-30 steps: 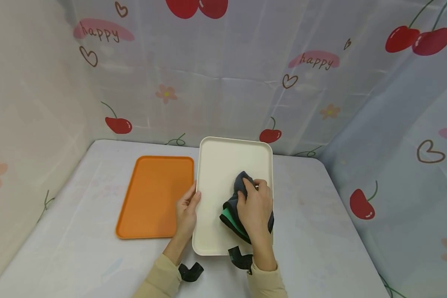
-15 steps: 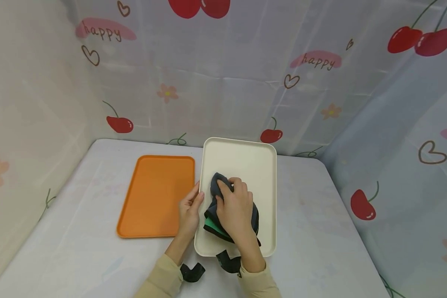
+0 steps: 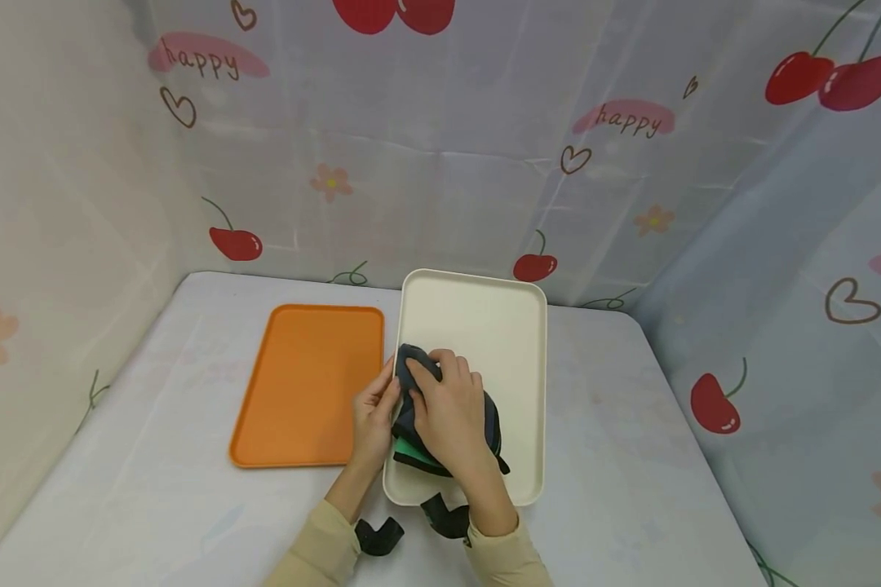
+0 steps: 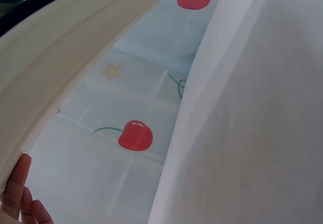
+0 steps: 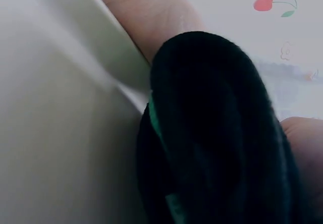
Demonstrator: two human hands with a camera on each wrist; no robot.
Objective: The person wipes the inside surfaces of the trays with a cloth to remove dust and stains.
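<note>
A cream tray (image 3: 484, 326) is held tilted up off the table, its left edge gripped by my left hand (image 3: 370, 424). Fingers of that hand (image 4: 22, 199) show beneath the tray's rim (image 4: 65, 57) in the left wrist view. My right hand (image 3: 455, 416) grips a bunched dark cloth with a green underside (image 3: 413, 450) and presses it on the tray's left part, close beside the left hand. In the right wrist view the folded dark cloth (image 5: 212, 128) lies against the tray surface (image 5: 60, 133).
An orange tray (image 3: 312, 383) lies on the white-covered table (image 3: 617, 424), left of the cream tray. A curtain printed with cherries (image 3: 440, 187) stands behind the table and along its sides.
My right hand and the cloth have moved left across the cream tray, from its right side to its left edge. The cream tray has shifted slightly right, still held by my left hand.
</note>
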